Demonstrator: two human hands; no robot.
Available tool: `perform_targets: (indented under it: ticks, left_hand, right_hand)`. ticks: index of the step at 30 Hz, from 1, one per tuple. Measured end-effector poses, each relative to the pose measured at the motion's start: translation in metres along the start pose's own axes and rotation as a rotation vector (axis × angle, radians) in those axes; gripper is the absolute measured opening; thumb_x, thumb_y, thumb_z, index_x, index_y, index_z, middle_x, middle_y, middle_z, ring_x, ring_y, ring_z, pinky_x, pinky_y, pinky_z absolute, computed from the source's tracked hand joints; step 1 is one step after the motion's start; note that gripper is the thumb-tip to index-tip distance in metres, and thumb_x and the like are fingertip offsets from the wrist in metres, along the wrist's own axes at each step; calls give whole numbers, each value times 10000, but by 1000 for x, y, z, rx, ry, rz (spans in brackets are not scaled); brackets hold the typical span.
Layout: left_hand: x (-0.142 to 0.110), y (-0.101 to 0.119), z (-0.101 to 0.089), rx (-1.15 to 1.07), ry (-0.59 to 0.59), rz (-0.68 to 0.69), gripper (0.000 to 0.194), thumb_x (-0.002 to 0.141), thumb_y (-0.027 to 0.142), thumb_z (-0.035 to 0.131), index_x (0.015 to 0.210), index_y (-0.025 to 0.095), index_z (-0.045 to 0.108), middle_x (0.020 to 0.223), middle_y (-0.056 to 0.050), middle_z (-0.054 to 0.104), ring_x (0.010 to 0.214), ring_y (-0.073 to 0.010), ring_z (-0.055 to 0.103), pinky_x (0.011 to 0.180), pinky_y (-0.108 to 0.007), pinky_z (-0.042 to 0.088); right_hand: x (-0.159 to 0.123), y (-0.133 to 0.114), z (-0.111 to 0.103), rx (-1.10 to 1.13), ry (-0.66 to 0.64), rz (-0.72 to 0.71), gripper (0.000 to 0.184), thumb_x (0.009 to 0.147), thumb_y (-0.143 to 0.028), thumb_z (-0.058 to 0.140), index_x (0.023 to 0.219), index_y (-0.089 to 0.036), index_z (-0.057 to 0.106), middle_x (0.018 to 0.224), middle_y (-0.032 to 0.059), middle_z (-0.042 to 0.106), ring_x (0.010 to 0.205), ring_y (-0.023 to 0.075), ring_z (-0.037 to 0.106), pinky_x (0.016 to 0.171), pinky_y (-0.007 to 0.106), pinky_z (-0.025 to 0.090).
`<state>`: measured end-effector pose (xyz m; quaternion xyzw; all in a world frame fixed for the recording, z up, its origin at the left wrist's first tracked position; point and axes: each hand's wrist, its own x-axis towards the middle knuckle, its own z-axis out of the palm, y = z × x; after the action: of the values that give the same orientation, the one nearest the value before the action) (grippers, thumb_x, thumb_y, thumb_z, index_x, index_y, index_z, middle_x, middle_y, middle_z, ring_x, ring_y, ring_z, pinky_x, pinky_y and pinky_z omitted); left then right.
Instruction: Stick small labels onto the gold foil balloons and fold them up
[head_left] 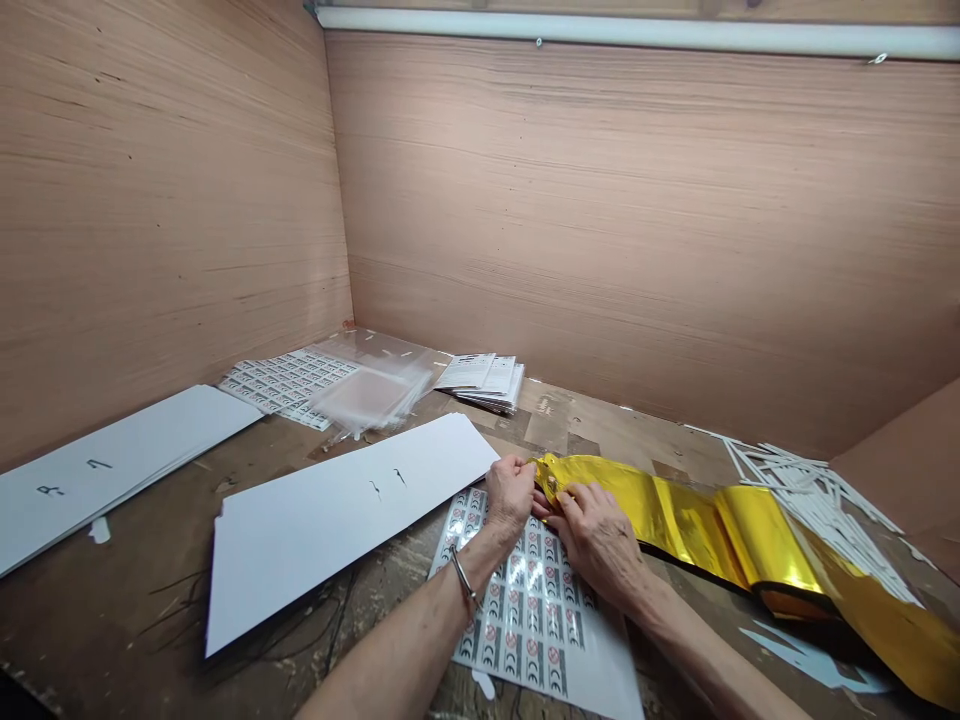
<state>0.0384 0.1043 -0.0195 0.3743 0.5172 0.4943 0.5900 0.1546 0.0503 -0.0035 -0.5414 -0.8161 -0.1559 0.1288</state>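
Left hand [510, 492] closed on the near end of a gold foil strip [675, 525], right hand [596, 535] pinching the same end between thumb and fingers, the two hands almost touching. From there, the foil running toward 3 o'clock in loose, shiny folds across a scarred wooden bench [150, 620] and out past the edge of the view. At 6 o'clock, a sheet of printed stickers [529, 610] lying under both hands, partly hidden by the forearms. On the left wrist, a silver bangle [463, 578]. At 9 o'clock, just beside the left hand, a long white card [345, 520] with two small black marks. Farther along at 9 o'clock, a stack of white cards [112, 470] with black letters. At 11 o'clock, more sticker sheets [289, 385] partly under a pile of clear plastic bags [367, 385], any contents too glossy to make out. At 12 o'clock, a stack of printed papers [480, 385] near the wooden wall [637, 220]. At 2 o'clock, a heap of white paper strips [817, 500] just behind the foil.
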Motion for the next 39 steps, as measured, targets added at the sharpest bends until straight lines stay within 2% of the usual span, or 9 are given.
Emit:
perform_targets:
  ticks: [3, 7, 13, 18, 21, 23, 27, 32, 39]
  left_hand:
    - [-4, 2, 1, 1, -33, 63, 217, 728, 350, 456, 634, 157, 424, 381, 11, 510, 293, -158, 511, 275, -224, 389]
    - [-6, 4, 1, -17, -29, 106, 319, 731, 443, 441, 618, 145, 422, 465, -24, 558, 316, -153, 531, 283, -221, 409]
    - [-7, 6, 1, 3, -26, 110, 386, 715, 513, 444, 621, 139, 431, 458, -36, 559, 318, -162, 533, 281, -230, 409]
    - [-10, 10, 0, -36, -24, 88, 434, 674, 563, 479, 603, 139, 418, 469, -25, 543, 313, -154, 527, 275, -233, 409]
    - [-11, 10, 0, -50, -37, 83, 413, 672, 538, 502, 606, 140, 411, 453, -16, 535, 306, -154, 521, 277, -237, 412]
    - [-11, 10, -1, -49, -38, 80, 368, 681, 482, 524, 611, 140, 407, 446, -14, 535, 305, -159, 521, 277, -241, 415]
    - [-10, 9, 0, -36, -46, 50, 217, 683, 293, 553, 635, 140, 407, 437, -8, 539, 313, -161, 528, 281, -239, 420]
    - [-8, 7, 1, -27, -31, 29, 145, 701, 192, 521, 640, 145, 398, 409, 13, 527, 289, -145, 509, 258, -217, 399]
    - [-9, 10, 2, -12, -21, 31, 176, 719, 222, 533, 631, 143, 403, 403, 13, 526, 281, -135, 501, 251, -201, 385]
  right_hand:
    - [0, 2, 8, -7, 26, 37, 152, 799, -174, 427, 752, -165, 572, 774, 63, 543, 758, 179, 438, 676, 291, 313]
    - [7, 7, 17, 33, 54, 85, 180, 781, -125, 411, 678, -163, 553, 710, 65, 544, 729, 179, 448, 678, 294, 321]
    - [15, 10, 8, 365, 22, 329, 169, 741, -211, 451, 577, -182, 481, 639, 43, 543, 644, 161, 480, 602, 265, 346]
    - [17, 16, 2, 672, -1, 517, 192, 711, -313, 482, 572, -181, 496, 563, 5, 542, 543, 135, 479, 526, 244, 330]
    - [17, 22, 5, 718, 62, 570, 150, 676, -299, 505, 582, -183, 492, 529, -16, 523, 519, 127, 474, 512, 238, 326]
    - [16, 25, 7, 781, 97, 595, 98, 644, -273, 530, 673, -180, 518, 556, -23, 541, 530, 128, 494, 529, 239, 348]
    - [17, 25, 9, 932, 98, 621, 258, 607, -289, 568, 827, -156, 582, 612, -10, 577, 580, 141, 523, 569, 250, 388]
    - [17, 24, 6, 1066, 58, 635, 198, 600, -344, 582, 614, -146, 581, 542, -18, 534, 521, 118, 470, 506, 229, 362]
    - [17, 21, 0, 971, 111, 686, 304, 562, -404, 635, 484, -164, 465, 446, -54, 399, 447, 76, 356, 432, 202, 279]
